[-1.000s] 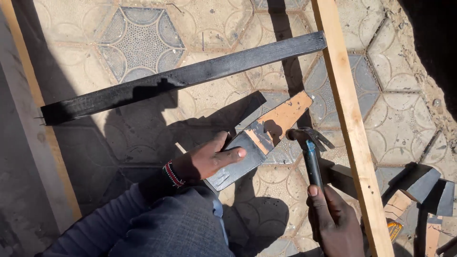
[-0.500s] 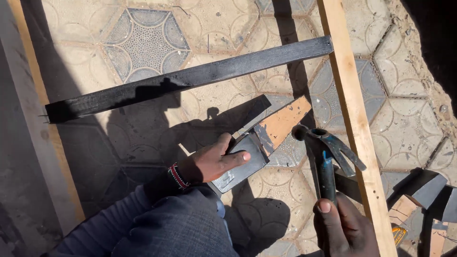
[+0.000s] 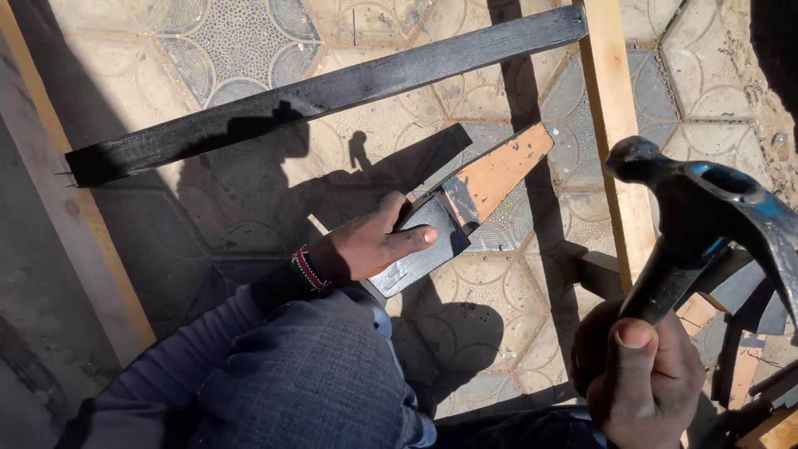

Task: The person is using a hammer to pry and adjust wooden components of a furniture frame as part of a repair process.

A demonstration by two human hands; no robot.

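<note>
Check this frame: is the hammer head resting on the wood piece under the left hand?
No. The right hand holds the claw hammer raised, apart from the wood piece that the left hand pins down.

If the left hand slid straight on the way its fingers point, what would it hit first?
Probably the orange-faced wooden piece: the left hand lies on a dark board, fingers aimed up-right along it toward that piece.
</note>
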